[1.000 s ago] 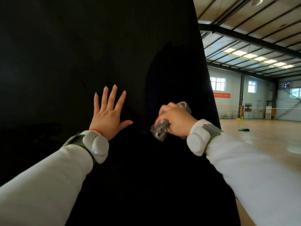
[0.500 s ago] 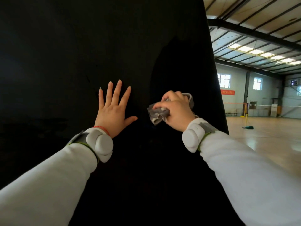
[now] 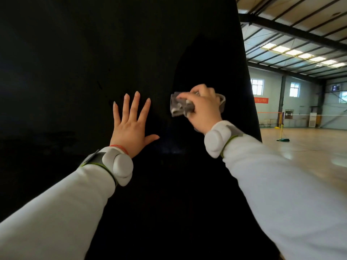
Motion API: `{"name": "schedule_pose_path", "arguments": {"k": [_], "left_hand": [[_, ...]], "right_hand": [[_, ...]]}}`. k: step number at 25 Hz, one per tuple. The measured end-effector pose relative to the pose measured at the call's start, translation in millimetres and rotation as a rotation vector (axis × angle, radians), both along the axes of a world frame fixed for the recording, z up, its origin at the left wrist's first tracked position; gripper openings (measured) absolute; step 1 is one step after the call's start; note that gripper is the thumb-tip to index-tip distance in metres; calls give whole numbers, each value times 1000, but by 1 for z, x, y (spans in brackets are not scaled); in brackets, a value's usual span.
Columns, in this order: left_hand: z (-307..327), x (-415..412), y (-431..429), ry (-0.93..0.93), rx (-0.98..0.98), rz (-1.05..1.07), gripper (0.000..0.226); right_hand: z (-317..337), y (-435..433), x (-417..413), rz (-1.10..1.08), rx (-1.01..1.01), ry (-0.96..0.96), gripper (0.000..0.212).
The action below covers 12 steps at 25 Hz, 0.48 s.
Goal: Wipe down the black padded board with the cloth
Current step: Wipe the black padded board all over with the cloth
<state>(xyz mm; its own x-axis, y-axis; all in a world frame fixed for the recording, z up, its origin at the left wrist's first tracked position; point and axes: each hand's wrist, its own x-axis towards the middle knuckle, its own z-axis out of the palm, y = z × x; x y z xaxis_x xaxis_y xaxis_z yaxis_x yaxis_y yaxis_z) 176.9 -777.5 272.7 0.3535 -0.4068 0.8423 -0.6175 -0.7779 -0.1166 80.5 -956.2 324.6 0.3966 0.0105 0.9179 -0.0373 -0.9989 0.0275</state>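
Two-point working at the upright black padded board (image 3: 75, 53), filling the left of view. Pressing left hand (image 3: 131, 126) flat on it, keeping grip apart, spreading fingers (image 3: 134, 104) straight. Clamping right hand (image 3: 203, 109) grip around bunched grey cloth (image 3: 178, 107), holding it at the board just right of the left hand. Wearing white sleeves (image 3: 281, 184), pale wrist devices (image 3: 118, 166).

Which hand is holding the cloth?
The right hand: its fingers are curled round the grey cloth, while the left hand lies flat, fingers spread, on the black board.
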Motion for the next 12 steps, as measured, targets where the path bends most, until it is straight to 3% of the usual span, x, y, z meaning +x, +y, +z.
{"name": "schedule_pose_path", "arguments": {"k": [3,8,9,12], "left_hand": [[-7,-3,3,-47,-11,-12,96],[-13,-5,7,5,44,32,105],[-13,-4,6,14,54,45,106],[-13,-1,4,22,60,43,106]], "right_hand": [[-46,-6,-3,114,-115,122,34],[-73,-11,-26,58,-213,560,25],[-61,-10,-27,57,-201,520,28],[-9,-3,-25,30,6,109,39]]}}
